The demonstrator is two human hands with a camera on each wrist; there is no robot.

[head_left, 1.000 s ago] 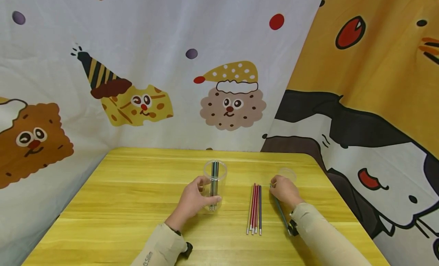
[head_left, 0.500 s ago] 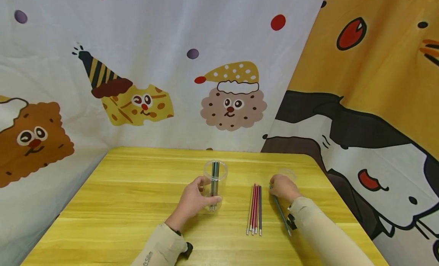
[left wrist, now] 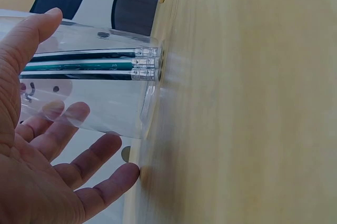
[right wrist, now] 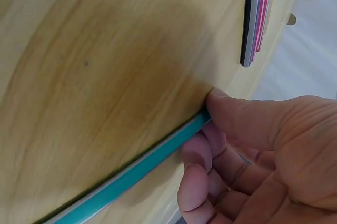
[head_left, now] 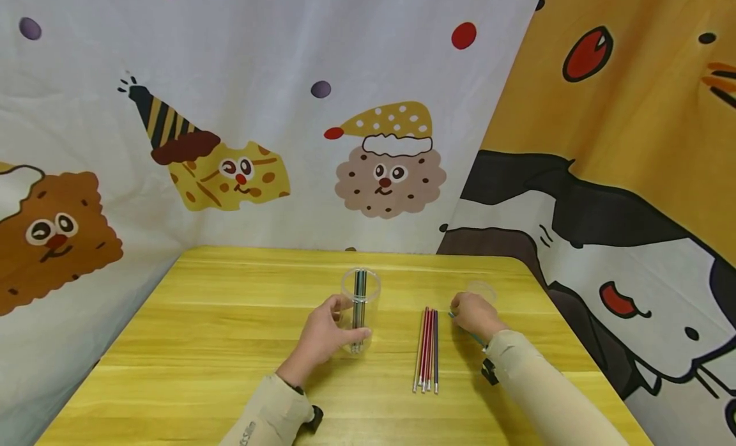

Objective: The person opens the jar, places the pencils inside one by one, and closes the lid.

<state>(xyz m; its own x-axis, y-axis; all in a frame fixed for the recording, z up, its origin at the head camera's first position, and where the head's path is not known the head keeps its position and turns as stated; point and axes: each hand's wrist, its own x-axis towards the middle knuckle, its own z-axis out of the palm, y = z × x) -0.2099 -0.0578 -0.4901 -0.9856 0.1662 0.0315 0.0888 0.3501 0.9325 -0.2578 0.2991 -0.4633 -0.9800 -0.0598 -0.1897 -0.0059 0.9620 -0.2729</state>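
Observation:
My left hand (head_left: pixel 323 334) holds a clear plastic cup (head_left: pixel 372 315) upright on the table, thumb on one side and fingers on the other. Inside the cup stand green-and-black striped pencils (left wrist: pixel 89 66), their eraser ends down at its base. To the right, my right hand (head_left: pixel 476 315) pinches a green pencil (right wrist: pixel 126 179) near one end between thumb and fingers, low over the table. Its other end is hidden by the wrist in the head view. Between the hands lies a row of red, dark blue and other pencils (head_left: pixel 426 350), side by side.
A clear round disc, perhaps a lid (head_left: pixel 484 291), lies just behind the right hand. The yellow wood-grain table (head_left: pixel 241 292) ends at a curtain (head_left: pixel 259 82) printed with cartoons at the back and sides.
The green pencil has turned in the right hand: its eraser end has gone from beside the wrist to behind it, and its other end now pokes out left of the fingers. Left hand and cup stay put.

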